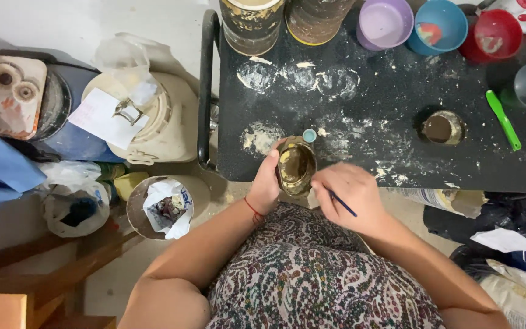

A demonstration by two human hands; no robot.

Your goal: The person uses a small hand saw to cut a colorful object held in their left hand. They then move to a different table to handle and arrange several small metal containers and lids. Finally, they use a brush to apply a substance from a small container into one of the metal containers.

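— Starting nearest: what do the hands have?

— The left hand point(267, 186) is curled round the side of a small pot point(296, 167), fingers closed on its wall. The pot tilts towards the person at the table's point(397, 109) near edge. The right hand point(351, 195), at the pot's 4 o'clock, pinches a thin dark brush point(343, 204) in a loose fist.

— So which step is that?

— Brush work on the pot's rim or inside, I'd judge. The tip is hidden behind the fingers. Any stroke there calls for a steady left grip and a light wrist, since the pot hangs half off the edge.

— Anything close by?

— A small teal cap point(309, 135) sits at the pot's 12 o'clock, on white powder smears.

— Packages, labels?

— At 9 o'clock, on the floor, a round bucket point(140, 213) holds a crumpled white bag with blue print. At 10 o'clock, a cream pail point(165, 131) carries a loose white paper slip point(98, 116). At 4 o'clock, a printed pale wrapper point(433, 198) pokes out under the table.

— And farther off?

— A second pot point(442, 128) at 2 o'clock, with a green tool point(503, 120) beyond it. Along the far edge stand two stained tubs point(251, 21), then lilac point(385, 23), blue point(439, 25) and red point(495, 33) bowls.
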